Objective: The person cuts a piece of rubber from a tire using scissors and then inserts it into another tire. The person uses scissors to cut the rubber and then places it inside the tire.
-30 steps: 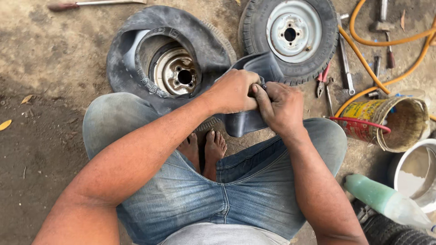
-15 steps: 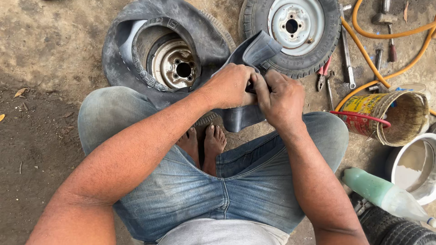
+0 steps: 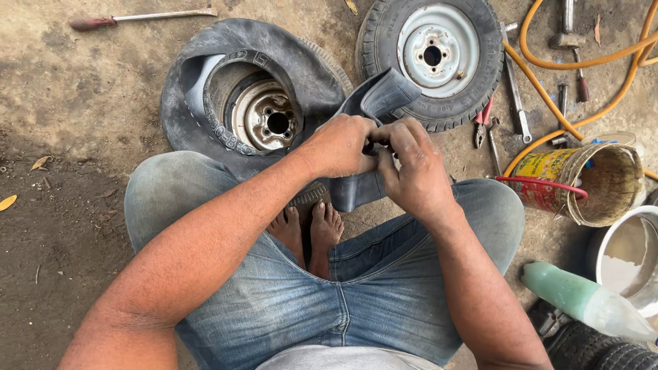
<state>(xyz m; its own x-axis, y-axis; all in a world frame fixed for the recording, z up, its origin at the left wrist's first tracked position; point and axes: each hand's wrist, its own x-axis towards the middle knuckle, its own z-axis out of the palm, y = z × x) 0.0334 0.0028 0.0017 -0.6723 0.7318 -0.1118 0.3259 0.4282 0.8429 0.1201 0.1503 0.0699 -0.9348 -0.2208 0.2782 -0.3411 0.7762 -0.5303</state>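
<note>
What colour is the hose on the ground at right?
Orange hose, clearest in the head view.

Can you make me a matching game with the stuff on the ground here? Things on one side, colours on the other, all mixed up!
Things:
1. hose
2. bottle
3. tin
4. tube

Colours:
A. black
B. yellow, with a red handle
C. orange
D. pale green

Pairs: 1-C, 2-D, 3-B, 4-A. Both hands, left and right, hold the tube.

Two wheels (image 3: 433, 58), two hands (image 3: 377, 154)
</note>
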